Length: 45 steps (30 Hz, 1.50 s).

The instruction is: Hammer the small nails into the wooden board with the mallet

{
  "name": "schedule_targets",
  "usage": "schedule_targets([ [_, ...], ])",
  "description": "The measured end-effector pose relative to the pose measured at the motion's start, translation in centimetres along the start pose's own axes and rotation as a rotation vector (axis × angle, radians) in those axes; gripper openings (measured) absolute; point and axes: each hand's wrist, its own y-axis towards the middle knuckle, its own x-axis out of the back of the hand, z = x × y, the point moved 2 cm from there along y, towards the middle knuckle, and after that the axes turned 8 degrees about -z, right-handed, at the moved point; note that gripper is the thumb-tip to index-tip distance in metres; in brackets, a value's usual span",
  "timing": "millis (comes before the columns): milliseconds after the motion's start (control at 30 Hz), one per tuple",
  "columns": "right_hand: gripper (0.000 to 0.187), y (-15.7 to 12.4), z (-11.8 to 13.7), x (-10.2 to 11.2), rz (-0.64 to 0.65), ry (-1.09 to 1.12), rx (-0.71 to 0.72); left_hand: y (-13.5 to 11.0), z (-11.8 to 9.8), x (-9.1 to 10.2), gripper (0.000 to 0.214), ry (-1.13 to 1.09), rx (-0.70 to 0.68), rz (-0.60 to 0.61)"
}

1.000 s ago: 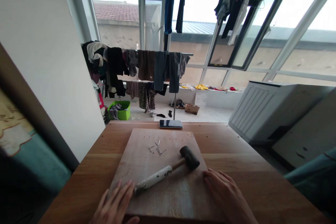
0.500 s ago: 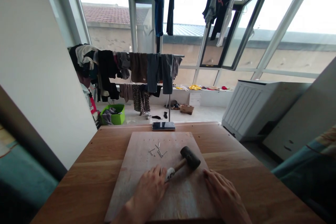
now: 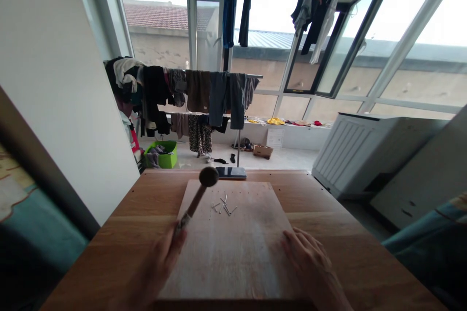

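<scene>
My left hand [image 3: 156, 265] is closed round the pale handle of a mallet [image 3: 199, 192] and holds it up, its black head pointing away from me over the far left corner of a wooden board [image 3: 241, 248]. The hand is smeared by motion. A small heap of several nails [image 3: 223, 206] lies on the far part of the board. My right hand [image 3: 310, 265] rests flat on the board's right edge, fingers apart, holding nothing.
The board lies on a wooden table [image 3: 343, 233]. A phone [image 3: 231, 172] sits at the table's far edge. Beyond stand a clothes rack [image 3: 197, 92], a green basket [image 3: 160, 154], a white cabinet [image 3: 365, 150] and windows.
My left hand moved from the board's near edge to the mallet's handle, gripped it and lifted it off the board, swinging it over to the left. My right hand has stayed put.
</scene>
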Motion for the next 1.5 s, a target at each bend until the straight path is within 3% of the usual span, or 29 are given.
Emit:
schedule_targets([
  [67,0.025,1.6,1.7,-0.1,0.061,0.081,0.031,1.8,0.9,1.5,0.058,-0.087,0.155,0.072],
  [200,0.025,5.0,6.4,-0.6,0.172,0.258,0.117,4.8,3.1,3.0,0.059,-0.093,0.250,0.142],
  [433,0.019,10.6,13.1,-3.1,0.318,0.305,0.241,6.0,4.9,3.9,0.050,0.075,0.153,0.253],
  [567,0.020,13.2,15.4,-5.4,0.421,0.205,0.233,6.2,5.1,4.4,0.048,0.091,0.092,0.232],
  [767,0.030,15.7,17.1,-8.5,0.568,0.240,0.161,6.0,5.5,4.3,0.054,0.061,0.132,0.220],
  [867,0.029,17.7,16.9,-9.8,0.509,0.361,0.141,6.0,5.7,4.3,0.054,0.074,0.107,0.225],
  [1000,0.017,20.1,16.1,-12.3,0.301,0.562,0.020,6.1,6.0,4.2,0.053,0.068,0.107,0.240],
  [1167,0.019,18.8,15.8,-15.5,0.064,0.717,-0.142,6.0,6.4,4.1,0.057,0.069,0.115,0.233],
  [1333,0.025,17.4,15.6,-16.1,-0.049,0.812,-0.143,6.1,6.2,4.1,0.059,0.090,0.112,0.230],
  [1500,0.021,17.2,15.6,-15.7,-0.053,0.834,-0.098,6.1,6.1,4.1,0.055,0.076,0.119,0.242],
])
